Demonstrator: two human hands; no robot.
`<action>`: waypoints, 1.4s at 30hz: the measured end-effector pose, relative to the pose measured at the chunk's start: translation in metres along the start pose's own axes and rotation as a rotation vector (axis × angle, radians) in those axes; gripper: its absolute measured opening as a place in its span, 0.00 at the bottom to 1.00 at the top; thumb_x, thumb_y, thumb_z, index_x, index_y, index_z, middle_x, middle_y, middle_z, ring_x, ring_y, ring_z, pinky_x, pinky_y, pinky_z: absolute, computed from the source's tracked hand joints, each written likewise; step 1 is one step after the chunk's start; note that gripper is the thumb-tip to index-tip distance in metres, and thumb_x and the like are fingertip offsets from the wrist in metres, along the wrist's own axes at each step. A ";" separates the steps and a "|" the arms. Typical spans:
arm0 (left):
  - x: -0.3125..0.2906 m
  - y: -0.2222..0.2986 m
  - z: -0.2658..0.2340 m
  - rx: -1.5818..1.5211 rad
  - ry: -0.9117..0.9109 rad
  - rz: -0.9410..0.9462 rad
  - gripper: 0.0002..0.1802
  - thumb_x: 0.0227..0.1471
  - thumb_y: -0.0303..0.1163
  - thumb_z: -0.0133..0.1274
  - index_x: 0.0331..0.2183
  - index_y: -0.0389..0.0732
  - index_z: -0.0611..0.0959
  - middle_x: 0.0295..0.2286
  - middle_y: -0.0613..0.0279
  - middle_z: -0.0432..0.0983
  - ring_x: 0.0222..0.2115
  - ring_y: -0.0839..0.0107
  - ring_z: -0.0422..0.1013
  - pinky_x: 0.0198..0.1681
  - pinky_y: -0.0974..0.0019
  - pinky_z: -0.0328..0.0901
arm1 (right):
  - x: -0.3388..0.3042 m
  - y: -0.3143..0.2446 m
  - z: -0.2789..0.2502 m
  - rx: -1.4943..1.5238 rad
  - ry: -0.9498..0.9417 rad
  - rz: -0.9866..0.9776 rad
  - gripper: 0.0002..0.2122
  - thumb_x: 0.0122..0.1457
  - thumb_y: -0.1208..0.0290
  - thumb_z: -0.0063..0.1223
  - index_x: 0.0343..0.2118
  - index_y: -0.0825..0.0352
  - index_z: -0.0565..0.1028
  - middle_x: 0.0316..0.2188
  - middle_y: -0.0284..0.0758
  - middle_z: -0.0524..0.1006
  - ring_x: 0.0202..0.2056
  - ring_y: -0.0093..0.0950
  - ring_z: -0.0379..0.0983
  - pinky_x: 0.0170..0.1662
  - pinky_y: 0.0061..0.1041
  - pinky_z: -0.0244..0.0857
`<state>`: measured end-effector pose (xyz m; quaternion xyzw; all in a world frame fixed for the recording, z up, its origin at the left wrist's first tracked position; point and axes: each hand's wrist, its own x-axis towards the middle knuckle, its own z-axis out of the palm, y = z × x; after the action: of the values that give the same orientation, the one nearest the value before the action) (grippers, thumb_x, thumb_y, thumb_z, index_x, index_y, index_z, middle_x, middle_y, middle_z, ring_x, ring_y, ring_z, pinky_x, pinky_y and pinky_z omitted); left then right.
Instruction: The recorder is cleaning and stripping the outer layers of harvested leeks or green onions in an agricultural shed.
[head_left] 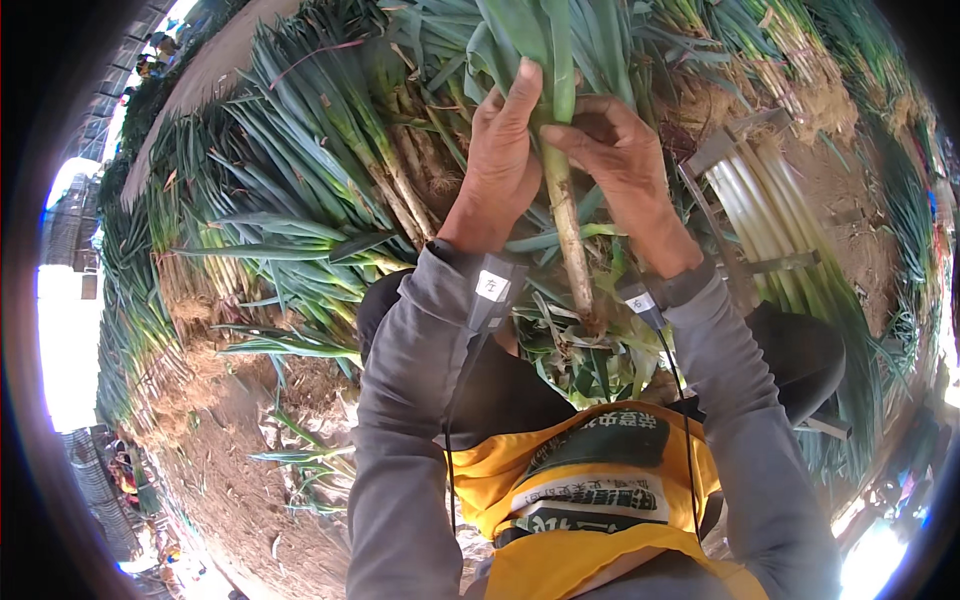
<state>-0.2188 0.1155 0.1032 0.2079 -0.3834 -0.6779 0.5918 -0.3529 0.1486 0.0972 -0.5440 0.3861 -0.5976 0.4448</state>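
Between my two hands hangs a large green onion [566, 215], its green leaves upward and its dirty, pale stalk and root end pointing down toward my lap. My left hand [503, 140] is closed round the upper stalk from the left, thumb lying up along the leaves. From the right, my right hand [612, 150] pinches the same stalk with thumb and fingers just where the green begins. Peeled leaf scraps [600, 365] lie on the ground below the root end, between my knees.
Unpeeled green onions [300, 110] are heaped to the left and ahead. On the right, a metal rack [735, 215] holds cleaned onions with white stalks [765, 200]. Bare soil [230, 450] shows at the lower left. More bundles [790, 60] lie at the far right.
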 end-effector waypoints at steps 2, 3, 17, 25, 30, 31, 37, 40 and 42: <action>0.000 0.001 -0.002 -0.041 0.018 -0.006 0.25 0.63 0.48 0.54 0.48 0.35 0.79 0.42 0.57 0.79 0.42 0.69 0.76 0.47 0.64 0.72 | 0.007 -0.004 -0.008 -0.121 -0.049 0.031 0.15 0.55 0.66 0.70 0.40 0.70 0.79 0.33 0.31 0.82 0.33 0.17 0.76 0.37 0.21 0.71; -0.001 0.001 -0.004 -0.060 0.016 0.006 0.23 0.63 0.47 0.54 0.47 0.35 0.79 0.41 0.58 0.79 0.40 0.69 0.76 0.45 0.65 0.73 | 0.009 -0.007 -0.009 -0.212 -0.091 0.083 0.16 0.54 0.65 0.70 0.40 0.69 0.79 0.32 0.31 0.82 0.32 0.19 0.77 0.36 0.22 0.71; -0.003 0.017 -0.039 -0.039 0.097 0.043 0.13 0.64 0.32 0.53 0.46 0.36 0.78 0.38 0.58 0.79 0.38 0.67 0.77 0.43 0.61 0.74 | -0.001 -0.002 0.020 -0.407 -0.175 -0.072 0.13 0.59 0.66 0.65 0.40 0.70 0.79 0.34 0.38 0.79 0.30 0.25 0.74 0.34 0.28 0.68; 0.004 0.028 -0.064 0.042 0.386 0.186 0.16 0.58 0.28 0.58 0.48 0.37 0.77 0.37 0.59 0.81 0.34 0.67 0.78 0.35 0.66 0.75 | -0.066 0.011 0.030 -0.333 -0.310 -0.148 0.07 0.62 0.71 0.60 0.39 0.69 0.78 0.34 0.31 0.80 0.32 0.17 0.74 0.33 0.22 0.68; 0.005 0.061 -0.067 0.027 0.378 0.208 0.17 0.58 0.31 0.60 0.48 0.40 0.76 0.38 0.60 0.77 0.38 0.65 0.75 0.44 0.59 0.72 | -0.111 0.104 -0.050 -0.964 -0.170 0.057 0.10 0.60 0.69 0.60 0.41 0.68 0.76 0.33 0.41 0.81 0.31 0.34 0.79 0.34 0.28 0.71; 0.006 0.062 -0.065 0.045 0.361 0.199 0.17 0.58 0.32 0.60 0.47 0.39 0.76 0.38 0.59 0.77 0.38 0.65 0.75 0.44 0.59 0.72 | -0.138 0.147 -0.075 -1.723 -0.300 -0.247 0.12 0.59 0.67 0.60 0.42 0.67 0.76 0.34 0.46 0.81 0.33 0.41 0.80 0.35 0.33 0.72; -0.012 0.069 -0.073 0.131 0.339 0.182 0.18 0.58 0.33 0.59 0.48 0.37 0.77 0.41 0.57 0.78 0.39 0.64 0.75 0.44 0.59 0.70 | -0.142 0.075 -0.046 -0.956 -0.480 0.155 0.12 0.59 0.68 0.58 0.44 0.66 0.76 0.36 0.47 0.78 0.39 0.49 0.77 0.42 0.43 0.70; -0.005 0.056 -0.058 0.103 0.248 0.184 0.15 0.56 0.31 0.60 0.44 0.40 0.77 0.36 0.64 0.77 0.34 0.70 0.74 0.39 0.63 0.70 | -0.073 0.023 -0.010 -0.685 -0.190 -0.199 0.14 0.58 0.71 0.61 0.46 0.66 0.76 0.40 0.41 0.78 0.38 0.44 0.78 0.42 0.38 0.72; -0.004 0.045 -0.051 0.122 0.169 0.065 0.19 0.59 0.36 0.58 0.49 0.38 0.77 0.41 0.57 0.78 0.40 0.66 0.74 0.45 0.61 0.69 | -0.041 0.015 0.011 -0.742 -0.116 -0.467 0.17 0.56 0.70 0.64 0.47 0.66 0.76 0.41 0.40 0.78 0.40 0.41 0.77 0.42 0.36 0.71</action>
<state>-0.1514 0.1052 0.1050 0.2874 -0.3793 -0.6138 0.6299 -0.3401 0.1837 0.0716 -0.7722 0.4158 -0.4712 0.0936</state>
